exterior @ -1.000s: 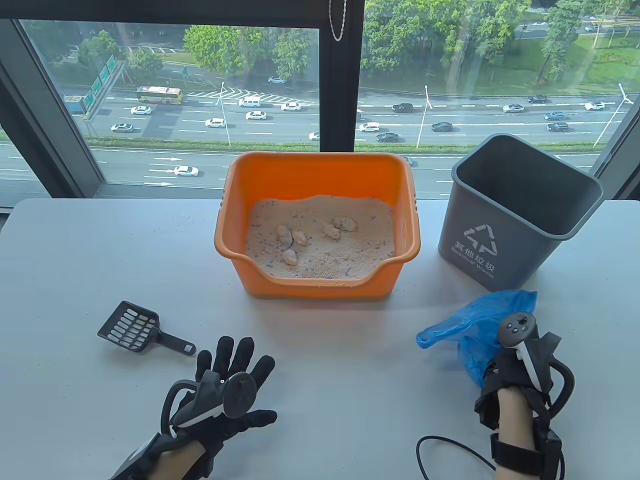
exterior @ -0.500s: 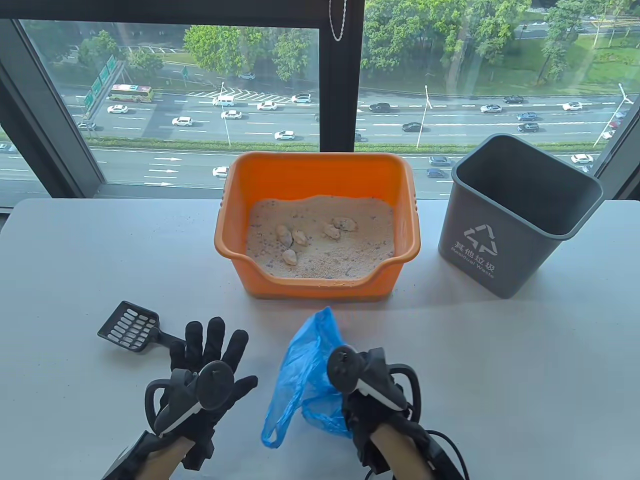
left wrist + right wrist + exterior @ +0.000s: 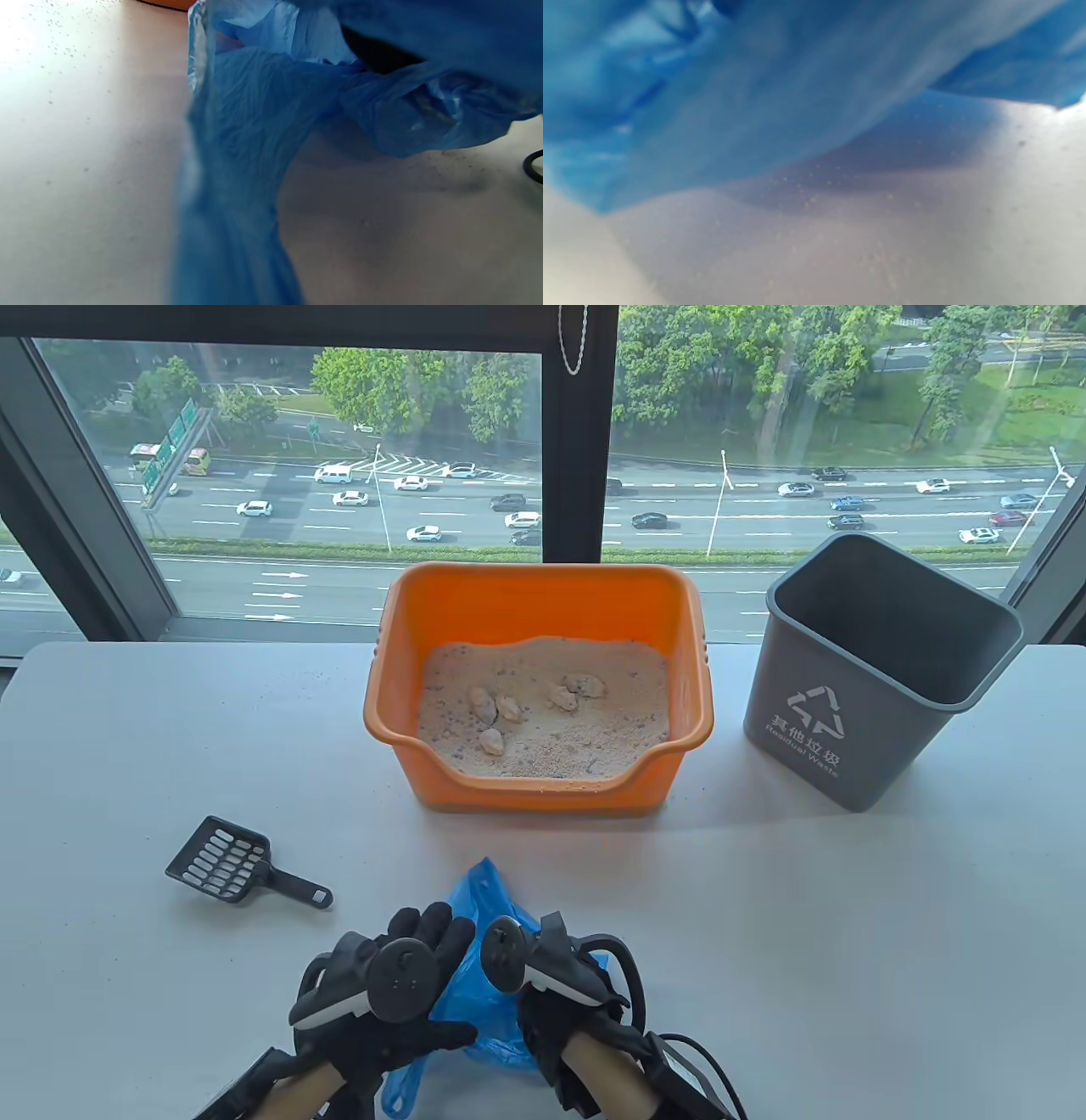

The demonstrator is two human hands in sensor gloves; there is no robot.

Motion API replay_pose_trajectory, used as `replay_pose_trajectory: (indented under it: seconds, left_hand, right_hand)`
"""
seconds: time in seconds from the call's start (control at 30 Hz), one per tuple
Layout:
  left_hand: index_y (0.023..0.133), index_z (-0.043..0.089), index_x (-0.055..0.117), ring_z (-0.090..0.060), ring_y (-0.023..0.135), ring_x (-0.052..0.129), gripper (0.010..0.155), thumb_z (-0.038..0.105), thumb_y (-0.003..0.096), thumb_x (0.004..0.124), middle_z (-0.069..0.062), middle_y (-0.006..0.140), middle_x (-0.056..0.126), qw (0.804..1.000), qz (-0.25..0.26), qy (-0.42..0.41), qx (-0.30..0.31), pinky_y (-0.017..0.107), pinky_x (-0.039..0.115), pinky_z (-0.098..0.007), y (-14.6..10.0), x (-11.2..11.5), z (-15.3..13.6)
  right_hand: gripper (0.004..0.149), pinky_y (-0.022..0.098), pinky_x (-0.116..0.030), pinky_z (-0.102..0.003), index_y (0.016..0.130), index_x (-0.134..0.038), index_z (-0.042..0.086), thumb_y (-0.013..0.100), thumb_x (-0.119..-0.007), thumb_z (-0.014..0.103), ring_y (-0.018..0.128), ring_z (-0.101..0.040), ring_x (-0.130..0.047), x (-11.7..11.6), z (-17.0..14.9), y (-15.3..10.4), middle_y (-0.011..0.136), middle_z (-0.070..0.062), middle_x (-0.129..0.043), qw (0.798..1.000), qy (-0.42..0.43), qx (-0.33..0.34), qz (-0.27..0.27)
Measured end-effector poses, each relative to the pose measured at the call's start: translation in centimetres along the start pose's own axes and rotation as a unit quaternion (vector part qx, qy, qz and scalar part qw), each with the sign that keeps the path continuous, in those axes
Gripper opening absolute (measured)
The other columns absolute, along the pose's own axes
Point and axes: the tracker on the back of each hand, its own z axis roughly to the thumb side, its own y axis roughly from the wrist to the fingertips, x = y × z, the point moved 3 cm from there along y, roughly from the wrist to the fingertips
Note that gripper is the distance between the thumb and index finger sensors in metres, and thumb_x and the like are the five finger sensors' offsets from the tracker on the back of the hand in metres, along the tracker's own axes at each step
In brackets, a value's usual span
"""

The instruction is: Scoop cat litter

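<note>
A crumpled blue plastic bag (image 3: 479, 899) hangs low over the table's near edge, and my right hand (image 3: 543, 984) grips it from the right. My left hand (image 3: 428, 950) lies against the bag's left side, fingers forward and thumb spread across the plastic. The bag fills the left wrist view (image 3: 254, 127) and the right wrist view (image 3: 755, 84), where no fingers show. A black slotted scoop (image 3: 229, 865) lies on the table left of both hands, untouched. The orange litter box (image 3: 386, 721) at the middle back holds pale litter with several clumps (image 3: 509, 708).
A grey waste bin (image 3: 874, 678) stands open at the back right, beside the litter box. The white table (image 3: 848, 942) carries scattered litter grains near the hands. A black cable (image 3: 704, 1052) trails from my right wrist. A window runs behind the table.
My right hand carried the blue bag from the right side to the near middle. My left hand moved right, away from the scoop's handle, and met the bag.
</note>
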Motion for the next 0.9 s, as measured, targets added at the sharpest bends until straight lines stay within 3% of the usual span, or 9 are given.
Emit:
replay_pose_trajectory:
  seconds: [0.1, 0.23, 0.37, 0.53, 0.6, 0.73, 0.8, 0.83, 0.9]
  left_hand:
    - [0.109, 0.033, 0.027, -0.034, 0.107, 0.065, 0.07, 0.03, 0.0554, 0.071, 0.002, 0.117, 0.053, 0.999, 0.035, -0.008, -0.034, 0.073, 0.059, -0.054, 1.0, 0.5, -1.1]
    - [0.101, 0.034, 0.063, -0.02, 0.08, 0.094, 0.045, 0.033, 0.0557, 0.065, 0.008, 0.087, 0.091, 0.991, 0.101, -0.064, -0.053, 0.063, 0.072, -0.045, 1.5, -0.1, -2.1]
    - [0.099, 0.035, 0.065, -0.014, 0.06, 0.101, 0.044, 0.037, 0.0558, 0.063, 0.012, 0.066, 0.096, 0.984, 0.141, -0.063, -0.084, 0.055, 0.077, -0.041, 1.5, -1.0, -2.6]
    - [0.1, 0.033, 0.062, -0.01, 0.045, 0.103, 0.044, 0.038, 0.0566, 0.06, 0.014, 0.05, 0.096, 0.978, 0.156, -0.101, -0.098, 0.047, 0.08, -0.039, 1.3, -1.5, -2.8]
    - [0.101, 0.033, 0.06, -0.009, 0.04, 0.103, 0.044, 0.037, 0.0568, 0.059, 0.015, 0.045, 0.095, 0.976, 0.154, -0.125, -0.086, 0.045, 0.082, -0.038, 1.1, -1.6, -2.7]
    - [0.104, 0.035, 0.05, -0.007, 0.031, 0.102, 0.048, 0.035, 0.0572, 0.059, 0.016, 0.038, 0.093, 0.975, 0.133, -0.168, -0.056, 0.039, 0.083, -0.037, 0.3, -1.4, -1.9]
    - [0.107, 0.035, 0.041, -0.007, 0.03, 0.103, 0.053, 0.034, 0.0573, 0.06, 0.016, 0.037, 0.094, 0.979, 0.112, -0.166, -0.04, 0.038, 0.084, -0.037, 0.2, -1.0, -1.5]
    - [0.107, 0.037, 0.037, -0.007, 0.031, 0.103, 0.055, 0.034, 0.0575, 0.059, 0.016, 0.038, 0.094, 0.983, 0.088, -0.157, -0.037, 0.038, 0.084, -0.037, 0.1, -0.7, -1.3]
    - [0.106, 0.045, 0.03, -0.006, 0.032, 0.103, 0.056, 0.034, 0.0579, 0.058, 0.016, 0.039, 0.093, 0.987, 0.083, -0.134, -0.039, 0.038, 0.084, -0.037, -0.1, -0.7, -1.2]
  right_hand:
    - [0.041, 0.04, -0.077, -0.038, 0.08, -0.066, 0.029, 0.042, -0.076, 0.018, 0.052, -0.02, -0.08, 0.2, -0.2, 0.0, 0.076, -0.006, -0.067, 1.0, 0.013, 0.008, -0.009]
    - [0.044, 0.047, -0.073, -0.043, 0.083, -0.065, 0.031, 0.042, -0.077, 0.022, 0.065, -0.028, -0.079, 0.7, -1.0, -0.2, 0.087, -0.011, -0.061, 0.999, 0.028, 0.004, -0.044]
    - [0.06, 0.06, -0.06, -0.055, 0.094, -0.054, 0.043, 0.041, -0.081, 0.036, 0.092, -0.043, -0.056, 2.5, -0.9, -2.1, 0.11, -0.019, -0.035, 0.992, 0.048, 0.048, -0.108]
    - [0.045, 0.068, -0.04, -0.065, 0.086, -0.075, 0.038, 0.042, -0.077, 0.049, 0.102, -0.049, -0.024, 1.9, 1.4, -3.3, 0.117, -0.014, -0.018, 0.984, 0.096, 0.147, -0.037]
    - [0.047, 0.068, -0.037, -0.067, 0.089, -0.072, 0.035, 0.044, -0.074, 0.048, 0.102, -0.052, -0.022, 1.0, 1.9, -2.6, 0.116, -0.014, -0.019, 0.99, 0.07, 0.123, -0.011]
    - [0.053, 0.067, -0.043, -0.069, 0.096, -0.06, 0.031, 0.046, -0.069, 0.046, 0.103, -0.052, -0.035, 0.6, 0.1, 1.2, 0.117, -0.013, -0.025, 0.998, -0.01, -0.029, -0.053]
    - [0.043, 0.06, -0.061, -0.06, 0.088, -0.07, 0.038, 0.047, -0.064, 0.047, 0.09, -0.037, -0.076, 1.4, -1.6, 2.7, 0.111, -0.01, -0.059, 0.989, 0.018, -0.112, -0.09]
    - [0.038, 0.052, -0.068, -0.052, 0.081, -0.077, 0.04, 0.046, -0.067, 0.046, 0.077, -0.032, -0.085, 1.7, -2.1, 3.5, 0.102, -0.014, -0.07, 0.983, 0.041, -0.143, -0.111]
    - [0.034, 0.051, -0.066, -0.051, 0.076, -0.078, 0.044, 0.044, -0.07, 0.048, 0.073, -0.027, -0.082, 1.6, -2.7, 4.6, 0.101, -0.014, -0.065, 0.982, 0.035, -0.167, -0.078]
